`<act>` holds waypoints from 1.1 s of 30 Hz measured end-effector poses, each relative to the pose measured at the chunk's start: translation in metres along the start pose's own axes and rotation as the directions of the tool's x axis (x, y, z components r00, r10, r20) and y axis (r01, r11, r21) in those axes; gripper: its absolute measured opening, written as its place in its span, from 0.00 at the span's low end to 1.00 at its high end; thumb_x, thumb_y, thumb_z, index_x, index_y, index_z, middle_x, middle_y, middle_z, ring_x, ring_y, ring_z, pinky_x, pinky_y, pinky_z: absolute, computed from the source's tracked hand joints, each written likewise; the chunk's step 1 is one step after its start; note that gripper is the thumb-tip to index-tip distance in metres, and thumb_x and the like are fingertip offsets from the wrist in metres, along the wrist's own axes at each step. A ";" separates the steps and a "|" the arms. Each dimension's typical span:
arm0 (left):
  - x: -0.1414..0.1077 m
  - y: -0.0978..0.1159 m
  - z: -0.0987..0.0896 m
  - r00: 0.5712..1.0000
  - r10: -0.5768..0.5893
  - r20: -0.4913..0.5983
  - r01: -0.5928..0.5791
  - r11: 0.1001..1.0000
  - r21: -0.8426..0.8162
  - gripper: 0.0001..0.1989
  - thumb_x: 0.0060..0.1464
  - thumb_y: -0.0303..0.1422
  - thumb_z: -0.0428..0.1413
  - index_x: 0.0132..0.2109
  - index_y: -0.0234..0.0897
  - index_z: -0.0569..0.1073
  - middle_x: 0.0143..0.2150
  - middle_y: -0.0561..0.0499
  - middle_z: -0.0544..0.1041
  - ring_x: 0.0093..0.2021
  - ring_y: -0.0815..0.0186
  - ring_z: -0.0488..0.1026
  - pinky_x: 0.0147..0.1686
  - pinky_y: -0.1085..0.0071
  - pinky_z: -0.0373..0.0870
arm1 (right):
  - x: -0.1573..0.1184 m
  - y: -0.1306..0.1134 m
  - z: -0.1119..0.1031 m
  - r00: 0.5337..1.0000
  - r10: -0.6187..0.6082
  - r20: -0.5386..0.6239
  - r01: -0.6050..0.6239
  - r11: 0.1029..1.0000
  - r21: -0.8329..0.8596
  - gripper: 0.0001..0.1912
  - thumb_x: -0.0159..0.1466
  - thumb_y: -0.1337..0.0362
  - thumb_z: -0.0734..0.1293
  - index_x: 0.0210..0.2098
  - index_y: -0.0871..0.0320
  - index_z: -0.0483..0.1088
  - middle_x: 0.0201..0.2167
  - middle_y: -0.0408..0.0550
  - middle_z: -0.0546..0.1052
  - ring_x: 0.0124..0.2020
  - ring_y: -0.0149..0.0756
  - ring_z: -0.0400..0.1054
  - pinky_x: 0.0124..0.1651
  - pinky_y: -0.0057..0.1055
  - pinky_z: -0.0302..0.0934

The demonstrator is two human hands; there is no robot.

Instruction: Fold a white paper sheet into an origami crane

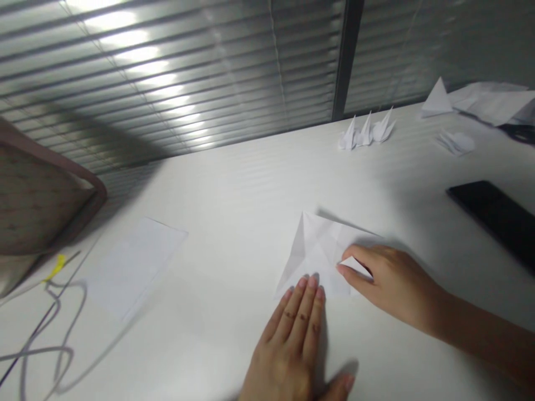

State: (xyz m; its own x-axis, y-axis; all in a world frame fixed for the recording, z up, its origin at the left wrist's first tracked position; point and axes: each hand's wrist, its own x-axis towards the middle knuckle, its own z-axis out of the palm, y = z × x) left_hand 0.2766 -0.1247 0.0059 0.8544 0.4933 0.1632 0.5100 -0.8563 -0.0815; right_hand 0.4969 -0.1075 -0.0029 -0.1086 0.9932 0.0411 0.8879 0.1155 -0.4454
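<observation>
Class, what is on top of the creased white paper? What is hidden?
The left hand lies over the near edge of the creased white paper; the right hand covers part of its right side, pinching a white flap. The surface beneath them cannot be seen.

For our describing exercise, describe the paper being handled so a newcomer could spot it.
Below the window blinds is a white table. Just right of centre, the left hand and right hand touch the creased paper. Unlike the plain sheet farther left, it is crossed by fold lines.
</observation>
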 end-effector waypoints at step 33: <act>-0.033 -0.034 -0.018 0.995 -0.074 -0.066 0.084 0.982 0.171 0.16 0.59 0.29 0.45 0.47 0.29 0.75 0.52 0.42 0.76 0.54 0.58 0.71 0.61 0.60 0.51 | -0.002 0.008 0.006 0.997 -0.067 -0.040 0.067 0.998 -0.017 0.08 0.63 0.61 0.62 0.32 0.56 0.70 0.25 0.44 0.77 0.27 0.37 0.73 0.30 0.31 0.61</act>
State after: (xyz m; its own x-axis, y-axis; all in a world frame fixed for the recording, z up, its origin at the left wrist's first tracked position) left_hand 0.2292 -0.1149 0.0205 0.8058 0.5444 0.2329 0.5898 -0.7728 -0.2342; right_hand 0.5013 -0.1090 -0.0118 -0.1501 0.9829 0.1070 0.8863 0.1817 -0.4260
